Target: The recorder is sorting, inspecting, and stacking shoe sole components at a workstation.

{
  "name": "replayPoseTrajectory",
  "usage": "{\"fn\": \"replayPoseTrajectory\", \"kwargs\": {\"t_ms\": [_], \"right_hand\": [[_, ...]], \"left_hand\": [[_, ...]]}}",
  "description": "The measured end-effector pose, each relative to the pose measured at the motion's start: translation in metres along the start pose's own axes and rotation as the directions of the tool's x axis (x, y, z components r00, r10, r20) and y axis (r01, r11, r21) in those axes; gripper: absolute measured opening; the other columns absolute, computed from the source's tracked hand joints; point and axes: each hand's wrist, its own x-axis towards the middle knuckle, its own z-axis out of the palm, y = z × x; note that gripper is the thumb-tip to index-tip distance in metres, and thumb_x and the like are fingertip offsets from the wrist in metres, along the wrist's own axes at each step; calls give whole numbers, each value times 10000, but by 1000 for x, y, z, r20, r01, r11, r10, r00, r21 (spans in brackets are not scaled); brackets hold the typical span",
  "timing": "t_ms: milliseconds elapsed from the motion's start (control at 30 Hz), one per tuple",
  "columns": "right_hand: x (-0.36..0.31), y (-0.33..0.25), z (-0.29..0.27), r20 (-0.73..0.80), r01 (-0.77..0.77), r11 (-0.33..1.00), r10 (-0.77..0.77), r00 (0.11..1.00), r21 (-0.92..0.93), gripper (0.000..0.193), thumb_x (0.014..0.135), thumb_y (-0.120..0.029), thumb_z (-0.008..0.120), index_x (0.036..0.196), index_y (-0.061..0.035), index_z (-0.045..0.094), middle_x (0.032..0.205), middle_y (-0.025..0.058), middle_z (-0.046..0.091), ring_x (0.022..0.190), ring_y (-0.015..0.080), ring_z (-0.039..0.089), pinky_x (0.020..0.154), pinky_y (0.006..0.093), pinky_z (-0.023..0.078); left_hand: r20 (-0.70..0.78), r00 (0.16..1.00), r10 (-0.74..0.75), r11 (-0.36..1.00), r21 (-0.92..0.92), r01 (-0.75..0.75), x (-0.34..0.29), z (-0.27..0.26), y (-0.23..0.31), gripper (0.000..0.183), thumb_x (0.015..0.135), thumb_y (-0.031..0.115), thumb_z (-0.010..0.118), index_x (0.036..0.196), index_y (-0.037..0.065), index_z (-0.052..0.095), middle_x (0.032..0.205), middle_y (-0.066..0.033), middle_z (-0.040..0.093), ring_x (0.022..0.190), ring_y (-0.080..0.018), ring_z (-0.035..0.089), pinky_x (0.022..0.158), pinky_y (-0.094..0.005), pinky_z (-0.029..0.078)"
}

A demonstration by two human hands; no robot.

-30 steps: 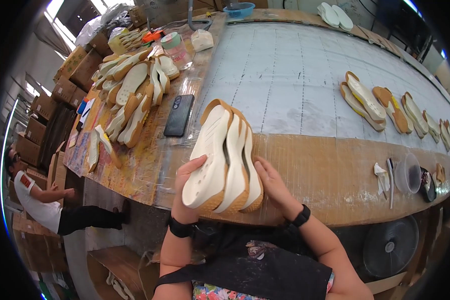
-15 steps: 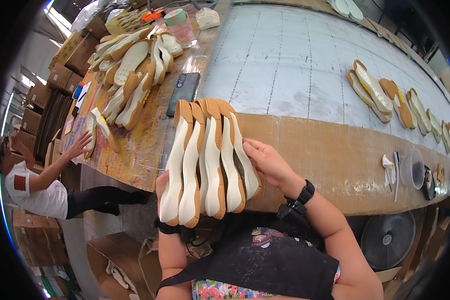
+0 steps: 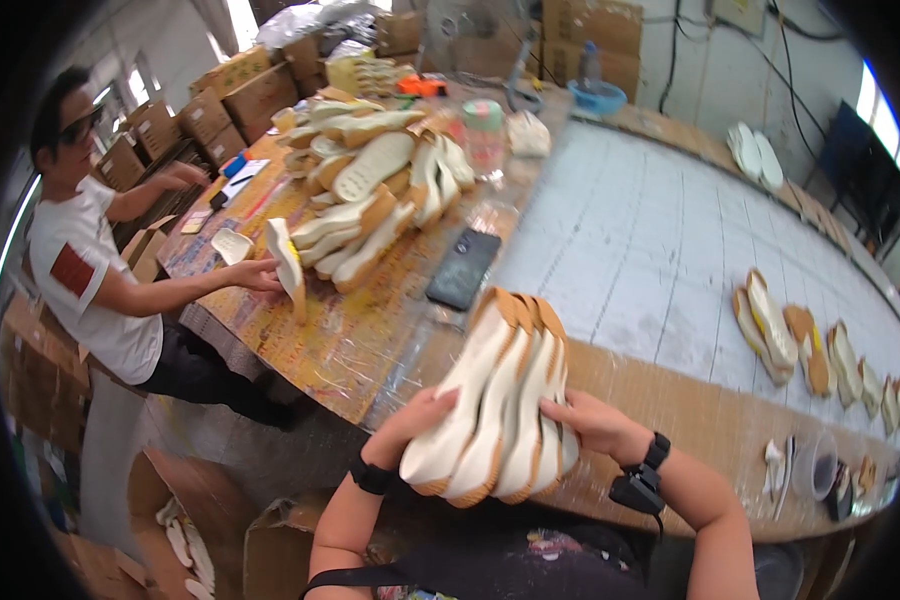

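Observation:
A bundle of several cream shoe soles (image 3: 500,410) with tan bottoms stands on edge between my hands, above the near edge of the table. My left hand (image 3: 417,418) presses on the bundle's left side, its fingers partly hidden behind the soles. On the other side, my right hand (image 3: 598,424) grips the bundle with its thumb forward. Just beyond the soles lies a dark phone (image 3: 464,268). Farther back is a heaped pile of similar soles (image 3: 375,170). At the left, a co-worker's hand (image 3: 260,275) holds a single sole (image 3: 284,258) upright.
On the right, several soles (image 3: 770,325) stand in a row on the white, line-marked table surface (image 3: 630,240). A clear tub (image 3: 818,466) sits near the right front edge. Behind the pile is a jar with a green lid (image 3: 484,130). An open carton (image 3: 185,520) holds soles on the floor.
My view has swung up and left. The bundle now leans, its tops fanned together, and my left hand shows at its side. The co-worker's hand, empty and spread before, now holds a sole.

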Motion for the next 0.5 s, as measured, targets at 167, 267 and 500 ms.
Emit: {"fn": "replayPoseTrajectory", "kwargs": {"t_ms": [167,267,500], "right_hand": [[21,7,2,28,-9,970,2,1000,244,471,886,-294,484,1244,-8,378,1199,107,492,1068,195,509,921,338,414],[50,-25,30,42,155,960,-169,985,233,483,892,-308,466,1262,-17,360,1217,99,481,1097,197,487,952,340,384],[185,-152,104,138,474,813,-541,829,338,459,918,-348,382,1287,-84,313,1305,76,387,1183,220,393,1009,410,304]], "left_hand": [[25,1000,0,922,-388,10,-12,10,52,566,899,449,378,1199,-26,443,1105,-107,551,952,-150,557,828,-283,450],[177,953,247,693,-720,-46,-13,-33,69,618,893,486,339,1219,-34,410,1162,-139,520,1020,-187,541,878,-300,435],[-599,527,603,242,-492,-836,-47,-51,134,441,916,397,335,1172,56,449,1162,-95,508,1094,-215,461,911,-386,387]]}}
